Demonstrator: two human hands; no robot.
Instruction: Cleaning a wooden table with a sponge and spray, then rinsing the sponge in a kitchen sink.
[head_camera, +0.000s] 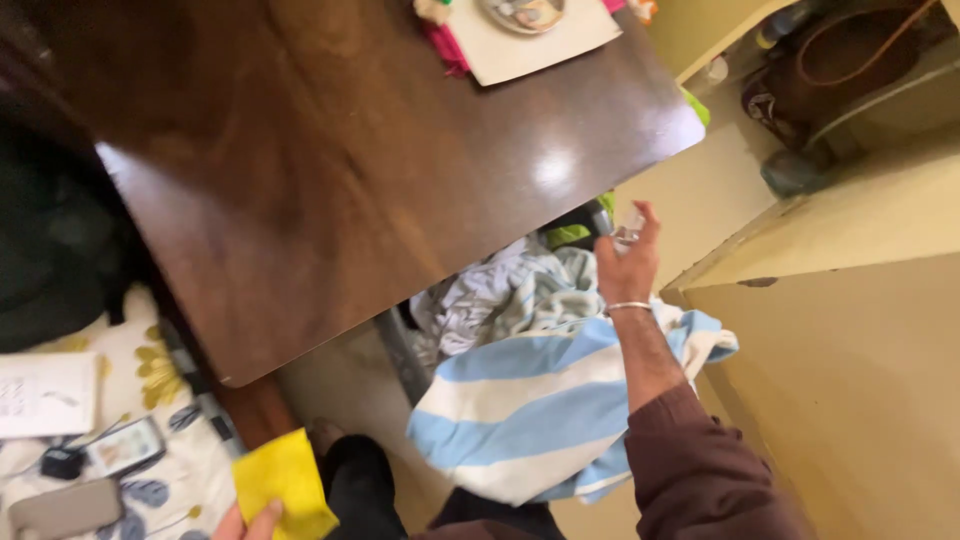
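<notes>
My right hand (628, 262) reaches out past the corner of a dark brown wooden table (330, 170) and is closed around a small clear spray bottle (625, 232); a thin bangle sits on the wrist. My left hand (248, 522) shows only at the bottom edge, pinching a folded yellow cloth (284, 482). Below my right arm lies a blue and white striped cloth (540, 400) over a heap of crumpled clothes (500, 290).
At the table's far end lie a white sheet (540, 40) and a small dish (522, 12). A brown bag (850, 60) sits on a shelf at the upper right. A cream cabinet (850, 330) stands at right. A floral bedsheet (150, 430) with phones and paper is at the lower left.
</notes>
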